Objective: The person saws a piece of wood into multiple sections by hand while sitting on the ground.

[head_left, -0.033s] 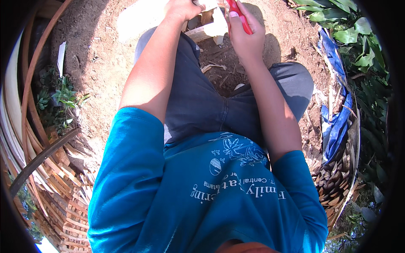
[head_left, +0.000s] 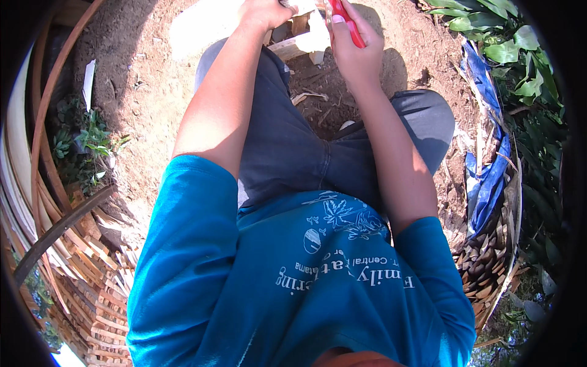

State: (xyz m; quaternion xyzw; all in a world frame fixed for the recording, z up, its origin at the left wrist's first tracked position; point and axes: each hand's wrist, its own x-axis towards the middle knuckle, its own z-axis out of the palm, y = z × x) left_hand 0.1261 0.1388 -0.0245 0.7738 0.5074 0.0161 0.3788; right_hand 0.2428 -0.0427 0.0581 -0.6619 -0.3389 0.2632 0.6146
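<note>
At the top edge of the view, my right hand (head_left: pixel 359 49) is closed round a red-handled tool (head_left: pixel 347 23); its working end is out of view or lost in glare. To its left, my left hand (head_left: pixel 266 13) is bent down with its fingers curled beside a pale strip of wood (head_left: pixel 301 6). What those fingers grip is hidden, as the frame cuts them off. Just below and between the hands lies a small frame of pale wood pieces (head_left: pixel 299 46), on the ground in front of my knees.
Bare soil (head_left: pixel 153 73) with wood shavings (head_left: pixel 309 96) surrounds my legs. Long bent strips (head_left: pixel 18 147) and stacked wood pieces (head_left: pixel 107 312) lie at the left. At the right are a crumpled blue sheet (head_left: pixel 489 177), a brown pile (head_left: pixel 489 263) and leafy plants (head_left: pixel 501 46).
</note>
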